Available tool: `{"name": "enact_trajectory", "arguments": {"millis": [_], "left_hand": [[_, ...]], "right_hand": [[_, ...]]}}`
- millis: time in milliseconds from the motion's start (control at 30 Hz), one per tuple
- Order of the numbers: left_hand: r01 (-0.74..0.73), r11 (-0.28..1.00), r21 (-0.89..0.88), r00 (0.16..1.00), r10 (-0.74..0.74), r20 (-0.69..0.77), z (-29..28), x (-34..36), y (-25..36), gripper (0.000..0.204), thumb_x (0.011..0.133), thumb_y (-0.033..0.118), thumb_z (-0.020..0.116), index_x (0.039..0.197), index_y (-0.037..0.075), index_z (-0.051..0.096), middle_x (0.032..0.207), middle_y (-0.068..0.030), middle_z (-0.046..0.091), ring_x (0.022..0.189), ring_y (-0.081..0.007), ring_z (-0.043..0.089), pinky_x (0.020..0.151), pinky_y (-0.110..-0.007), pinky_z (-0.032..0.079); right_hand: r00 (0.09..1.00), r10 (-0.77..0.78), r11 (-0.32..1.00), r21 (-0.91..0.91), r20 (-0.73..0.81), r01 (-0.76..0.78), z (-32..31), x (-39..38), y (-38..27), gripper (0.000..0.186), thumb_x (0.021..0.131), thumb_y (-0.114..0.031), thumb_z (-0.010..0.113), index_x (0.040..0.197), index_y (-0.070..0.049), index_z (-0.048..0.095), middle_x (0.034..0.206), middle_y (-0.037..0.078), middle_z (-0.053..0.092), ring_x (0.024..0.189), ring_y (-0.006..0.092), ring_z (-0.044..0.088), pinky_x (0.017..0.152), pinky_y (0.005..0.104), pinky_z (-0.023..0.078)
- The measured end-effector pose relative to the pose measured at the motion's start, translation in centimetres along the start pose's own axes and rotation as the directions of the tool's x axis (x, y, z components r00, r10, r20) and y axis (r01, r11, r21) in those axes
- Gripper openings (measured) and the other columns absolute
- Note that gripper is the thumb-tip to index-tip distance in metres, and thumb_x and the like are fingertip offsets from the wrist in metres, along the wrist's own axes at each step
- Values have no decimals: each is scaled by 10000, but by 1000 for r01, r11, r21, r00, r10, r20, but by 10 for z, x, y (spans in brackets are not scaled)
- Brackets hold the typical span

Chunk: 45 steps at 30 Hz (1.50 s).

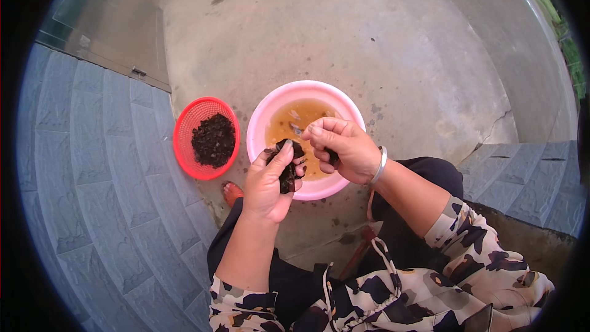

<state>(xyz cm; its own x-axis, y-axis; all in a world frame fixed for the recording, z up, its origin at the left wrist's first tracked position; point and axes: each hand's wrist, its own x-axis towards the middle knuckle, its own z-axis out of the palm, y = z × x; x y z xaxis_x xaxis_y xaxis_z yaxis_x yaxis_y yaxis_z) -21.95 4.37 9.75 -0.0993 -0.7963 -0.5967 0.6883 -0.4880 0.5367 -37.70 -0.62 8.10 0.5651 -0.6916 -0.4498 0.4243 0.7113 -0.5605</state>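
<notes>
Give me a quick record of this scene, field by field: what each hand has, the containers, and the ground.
left hand: holds a dark wet clump over the basin's near rim
right hand: pinches a small dark piece above the water
pink basin: on the ground, holds brownish water
red basket: to the basin's left, holds a dark pile
ground: bare concrete; grey tiled steps on the left

head cam, looking down (fisheye), close
</notes>
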Motion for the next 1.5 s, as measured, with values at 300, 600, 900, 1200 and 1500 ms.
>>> {"name": "enact_trajectory", "arguments": {"millis": [300,600,900,1200,1500], "left_hand": [[-31,977,211,999,38,-30,-2,4,-5,140,827,83,567,955,30,545,829,-70,572,660,-125,541,488,-207,420],[32,977,213,999,-30,-11,3,13,-16,162,825,160,594,935,51,546,786,-44,552,643,-118,527,488,-211,421],[-113,932,344,993,112,25,9,14,-10,107,834,113,576,898,36,538,748,-58,571,610,-109,549,492,-206,435],[-103,803,587,992,41,117,14,14,-10,113,859,123,542,837,13,554,672,-13,539,583,-69,506,520,-190,407],[-160,808,567,985,90,149,2,17,-3,127,835,125,576,870,8,541,724,-43,570,593,-94,540,550,-232,461]], "right_hand": [[986,-167,971,-174,-21,161,-18,9,9,139,882,-160,509,826,-34,506,598,5,490,468,62,441,402,210,351],[827,-557,622,-619,79,479,-18,6,17,27,834,-42,526,826,-26,506,617,15,507,506,57,494,455,206,411],[985,-172,932,-327,-13,158,-24,-2,7,147,796,-53,561,929,-28,505,689,19,526,522,59,500,414,204,386],[988,35,963,-268,152,8,-38,-2,-5,203,790,-143,632,942,-46,537,728,8,531,524,49,464,401,185,328],[972,104,981,139,212,-135,-45,-2,-20,84,826,-153,543,839,-72,525,606,-33,398,456,72,317,389,213,265]]}}
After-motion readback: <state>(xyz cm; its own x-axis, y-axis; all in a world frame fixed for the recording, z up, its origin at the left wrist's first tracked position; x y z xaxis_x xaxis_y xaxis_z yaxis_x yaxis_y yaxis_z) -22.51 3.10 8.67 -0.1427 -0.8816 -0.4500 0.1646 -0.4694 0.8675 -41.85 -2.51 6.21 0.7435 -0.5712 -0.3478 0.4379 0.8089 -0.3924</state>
